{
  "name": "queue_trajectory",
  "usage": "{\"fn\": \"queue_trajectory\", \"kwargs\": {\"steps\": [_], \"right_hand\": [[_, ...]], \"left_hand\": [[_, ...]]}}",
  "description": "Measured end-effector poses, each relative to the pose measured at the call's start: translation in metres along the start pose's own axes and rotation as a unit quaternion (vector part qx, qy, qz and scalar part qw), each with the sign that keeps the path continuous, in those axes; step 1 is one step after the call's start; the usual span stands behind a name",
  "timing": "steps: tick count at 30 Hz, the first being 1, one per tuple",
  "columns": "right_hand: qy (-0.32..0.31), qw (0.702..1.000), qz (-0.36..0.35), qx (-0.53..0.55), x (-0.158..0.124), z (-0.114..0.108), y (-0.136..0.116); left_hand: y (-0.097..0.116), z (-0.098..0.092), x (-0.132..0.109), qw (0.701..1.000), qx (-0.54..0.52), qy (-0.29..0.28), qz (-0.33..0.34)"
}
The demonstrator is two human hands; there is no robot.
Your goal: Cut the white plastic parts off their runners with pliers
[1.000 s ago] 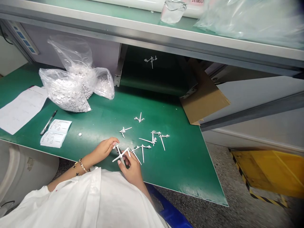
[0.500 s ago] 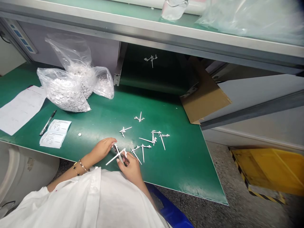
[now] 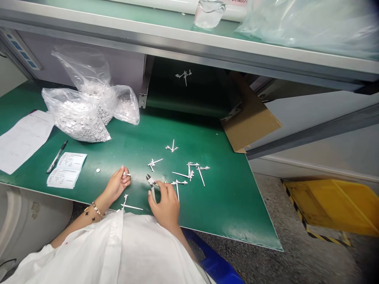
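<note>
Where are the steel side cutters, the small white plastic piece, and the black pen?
Steel side cutters (image 3: 151, 181): head view, metal head.
Small white plastic piece (image 3: 127, 174): head view, exposed end.
Black pen (image 3: 56, 157): head view, barrel.

A hand could pass over the green bench top (image 3: 225, 213) to the right of the white plastic sprues (image 3: 189, 171), which lie just ahead of the right hand (image 3: 166, 207). Bulging plastic bags (image 3: 78, 118) stand in the way at far left, and a shelf (image 3: 189, 39) overhangs the back.

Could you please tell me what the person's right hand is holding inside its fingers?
The right hand grips side cutters, their dark metal head showing; the fingers and palm cover most of the handles, so their grips cannot be seen.
</note>
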State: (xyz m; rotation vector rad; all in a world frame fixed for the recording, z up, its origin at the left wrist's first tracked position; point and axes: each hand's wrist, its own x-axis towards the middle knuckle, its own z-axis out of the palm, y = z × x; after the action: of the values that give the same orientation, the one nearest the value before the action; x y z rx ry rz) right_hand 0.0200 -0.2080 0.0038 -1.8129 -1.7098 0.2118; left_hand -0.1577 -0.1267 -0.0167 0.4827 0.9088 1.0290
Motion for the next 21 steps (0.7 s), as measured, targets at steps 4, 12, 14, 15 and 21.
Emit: {"fn": "queue_trajectory", "kwargs": {"steps": [4,12,14,15,21], "right_hand": [[0.098,0.994,0.02,0.03,0.0,-0.014,0.02],[0.189,0.952,0.218,-0.098,-0.025,-0.025,0.096],[0.201,0.935,0.26,-0.133,-0.034,-0.025,0.108],[0.201,0.929,0.275,-0.144,-0.037,-0.025,0.112],[0.164,0.917,0.327,-0.161,-0.04,-0.018,0.121]], "left_hand": [[0.004,0.002,0.0,0.975,-0.2,-0.026,-0.095],[0.006,0.013,0.003,0.972,-0.207,-0.03,-0.108],[0.007,0.015,0.004,0.977,-0.187,-0.025,-0.101],[0.009,0.016,0.005,0.979,-0.179,-0.019,-0.097],[0.038,0.027,0.011,0.99,-0.136,-0.001,-0.042]]}}
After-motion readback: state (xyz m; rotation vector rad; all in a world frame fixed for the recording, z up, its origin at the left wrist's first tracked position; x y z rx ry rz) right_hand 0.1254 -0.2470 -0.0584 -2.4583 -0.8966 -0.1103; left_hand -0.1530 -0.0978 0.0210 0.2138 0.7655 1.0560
